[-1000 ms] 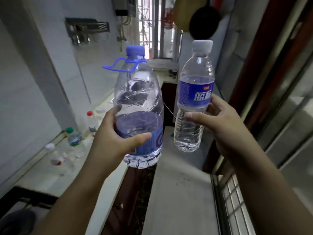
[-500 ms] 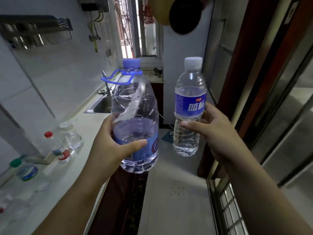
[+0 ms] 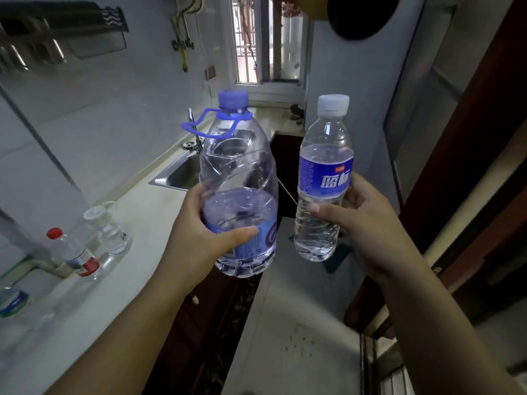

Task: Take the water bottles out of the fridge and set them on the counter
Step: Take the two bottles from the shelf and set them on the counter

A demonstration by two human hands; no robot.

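The left hand wraps the jug low on its belly, under the water's weight. The right hand clasps the bottle mid-body. Both are upright, right of the counter, probably for carrying.

Both my arms reach forward, raised; my left hand and right hand are each curled closed in a grasp.
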